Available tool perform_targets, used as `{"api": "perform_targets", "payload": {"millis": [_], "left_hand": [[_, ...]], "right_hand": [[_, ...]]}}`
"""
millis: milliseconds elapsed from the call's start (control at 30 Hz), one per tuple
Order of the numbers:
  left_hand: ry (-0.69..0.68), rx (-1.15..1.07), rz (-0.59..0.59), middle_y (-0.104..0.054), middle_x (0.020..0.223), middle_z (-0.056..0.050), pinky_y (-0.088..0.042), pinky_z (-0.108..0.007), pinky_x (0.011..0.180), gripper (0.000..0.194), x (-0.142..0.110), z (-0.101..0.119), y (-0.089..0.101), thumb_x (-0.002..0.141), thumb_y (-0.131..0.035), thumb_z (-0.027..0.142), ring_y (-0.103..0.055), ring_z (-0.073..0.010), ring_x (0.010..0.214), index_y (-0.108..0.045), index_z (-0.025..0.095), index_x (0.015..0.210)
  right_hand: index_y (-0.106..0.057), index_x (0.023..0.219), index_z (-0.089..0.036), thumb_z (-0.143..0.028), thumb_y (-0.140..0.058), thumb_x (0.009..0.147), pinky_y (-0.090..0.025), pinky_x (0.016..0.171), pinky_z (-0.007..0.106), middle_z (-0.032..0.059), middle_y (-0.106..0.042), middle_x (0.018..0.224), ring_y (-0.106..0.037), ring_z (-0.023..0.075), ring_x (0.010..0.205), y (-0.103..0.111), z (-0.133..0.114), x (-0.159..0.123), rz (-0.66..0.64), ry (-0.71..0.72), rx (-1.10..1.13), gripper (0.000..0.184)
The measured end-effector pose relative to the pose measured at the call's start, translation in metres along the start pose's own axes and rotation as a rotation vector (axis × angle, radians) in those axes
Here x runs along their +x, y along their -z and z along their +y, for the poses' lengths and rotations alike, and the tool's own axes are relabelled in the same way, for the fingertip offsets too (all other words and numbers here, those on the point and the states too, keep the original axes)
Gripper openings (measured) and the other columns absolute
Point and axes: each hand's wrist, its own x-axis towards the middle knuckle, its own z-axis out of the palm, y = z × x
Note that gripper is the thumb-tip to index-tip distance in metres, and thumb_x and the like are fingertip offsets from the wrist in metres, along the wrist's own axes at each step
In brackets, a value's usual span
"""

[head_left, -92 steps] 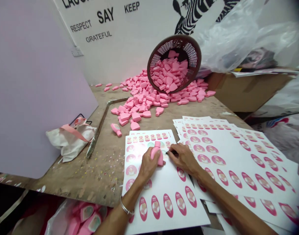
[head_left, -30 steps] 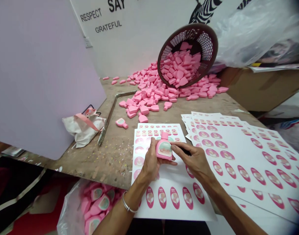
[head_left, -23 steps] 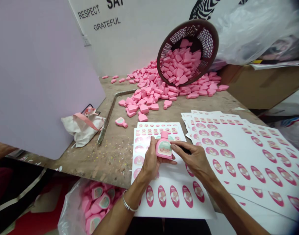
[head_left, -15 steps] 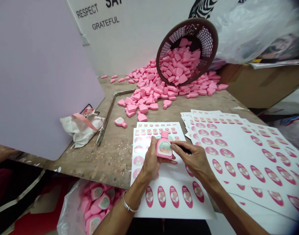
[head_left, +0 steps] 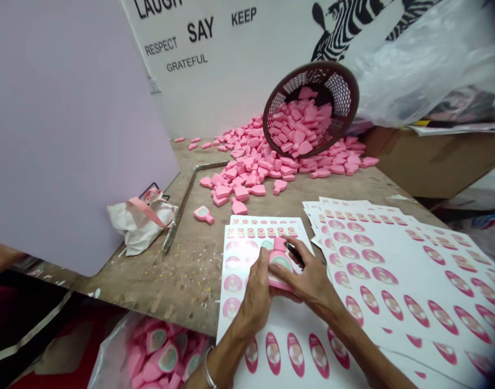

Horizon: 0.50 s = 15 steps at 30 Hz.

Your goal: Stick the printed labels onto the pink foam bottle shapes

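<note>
Head view: the left hand (head_left: 258,292) curls its fingers round a flat, pink, bottle-shaped piece (head_left: 279,252) above the near white printed sticker sheet (head_left: 290,324), apparently steadying it; the right hand (head_left: 312,278) lays its thumb across the label (head_left: 280,262), fingers pinching a slim black tool (head_left: 295,255).

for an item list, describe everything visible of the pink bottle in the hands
The pink bottle looks matte, perhaps foam or plastic, with a narrow neck pointing away from the person and a greenish label on its upper face. The left hand and right hand hold it above the sticker sheet, the right thumb partly covering it.
</note>
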Motion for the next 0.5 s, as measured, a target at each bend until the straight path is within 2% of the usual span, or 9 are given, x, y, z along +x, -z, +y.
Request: {"api": "perform_targets", "payload": {"millis": [67,133,200,300,400,500], "left_hand": [[0.015,0.041,-0.054,-0.066,0.088,-0.008,-0.054,-0.029,0.059,0.045,-0.004,0.006,0.011,0.085,-0.049,0.057,-0.065,-0.0183,0.068,-0.056,0.017,0.103],[-0.005,0.188,-0.028,-0.065,0.079,-0.005,-0.052,-0.028,0.058,0.041,-0.006,0.013,0.033,0.085,-0.051,0.054,-0.062,-0.0156,0.060,-0.056,0.016,0.099],[-0.083,0.421,0.135,-0.064,0.075,-0.003,-0.051,-0.028,0.062,0.039,-0.004,0.018,0.064,0.085,-0.051,0.053,-0.060,-0.0160,0.063,-0.058,0.016,0.093],[-0.205,0.762,0.385,-0.063,0.078,-0.005,-0.049,-0.034,0.072,0.040,0.008,0.020,0.113,0.089,-0.041,0.052,-0.059,-0.0204,0.074,-0.060,0.017,0.087],[-0.362,1.029,0.497,-0.062,0.100,-0.011,-0.045,-0.046,0.090,0.036,0.023,0.019,0.144,0.090,-0.039,0.045,-0.057,-0.0279,0.100,-0.062,0.017,0.092],[-0.527,1.181,0.589,-0.048,0.130,-0.016,-0.036,-0.053,0.101,0.035,0.029,0.022,0.151,0.088,-0.047,0.038,-0.043,-0.0325,0.124,-0.060,0.016,0.111]], "right_hand": [[-0.053,0.123,-0.024,-0.058,-0.064,0.073,-0.049,0.090,0.039,0.0086,-0.062,0.120,-0.061,0.0249,0.106,-0.005,0.011,0.016,-0.011,-0.042,0.003,0.062],[-0.056,0.118,-0.023,-0.059,-0.062,0.074,-0.049,0.089,0.040,0.0085,-0.064,0.116,-0.062,0.0252,0.104,-0.009,0.019,0.042,-0.020,-0.068,-0.050,0.058],[-0.058,0.114,-0.021,-0.058,-0.060,0.076,-0.049,0.087,0.039,0.0088,-0.066,0.113,-0.062,0.0254,0.104,-0.019,0.019,0.074,-0.050,-0.066,-0.192,0.053],[-0.059,0.114,-0.019,-0.054,-0.059,0.078,-0.043,0.092,0.040,0.0119,-0.064,0.117,-0.056,0.0284,0.112,-0.051,0.004,0.122,-0.082,-0.063,-0.443,0.051],[-0.062,0.108,-0.013,-0.054,-0.062,0.074,-0.038,0.092,0.047,0.0204,-0.063,0.115,-0.053,0.0352,0.115,-0.094,-0.010,0.158,-0.087,-0.114,-0.479,0.053],[-0.066,0.097,-0.012,-0.051,-0.069,0.067,-0.041,0.085,0.046,0.0229,-0.066,0.105,-0.057,0.0371,0.108,-0.125,-0.014,0.181,-0.131,-0.182,-0.461,0.050]]}}
